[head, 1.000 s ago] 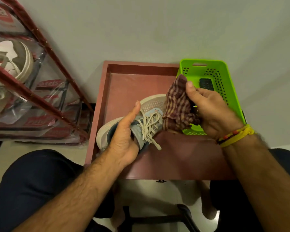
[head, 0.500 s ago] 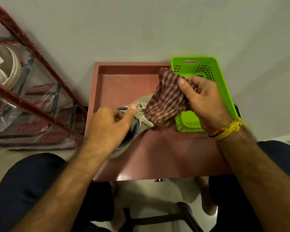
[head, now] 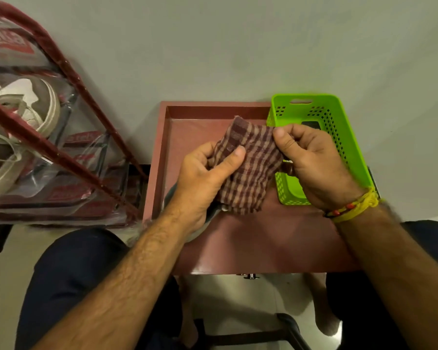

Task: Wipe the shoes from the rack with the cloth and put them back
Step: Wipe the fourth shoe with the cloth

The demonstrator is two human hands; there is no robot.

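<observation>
Head view: pale grey wall (head: 238, 46) behind; light floor (head: 0, 286) below. Red-framed shoe rack (head: 68, 157) with clear cover stands left, holding pale shoes (head: 23, 122). Reddish-brown table (head: 263, 243) with raised rim abuts the wall; green perforated basket (head: 349, 137) sits at its right. Left hand (head: 202, 178) and right hand (head: 314, 160) each pinch the checked cloth (head: 250, 168) above the table. Grey shoe (head: 208, 218) lies mostly hidden beneath the left wrist.

**Room and setting**

Plain grey-white wall (head: 238, 46) behind, evenly lit. Reddish-brown worktop (head: 263, 243) with a raised rim stood against it. Pale tiled floor (head: 5, 286) below. Dark stool frame (head: 283, 329) under the worktop. Lime-green perforated basket (head: 344, 127) at the worktop's right.
</observation>
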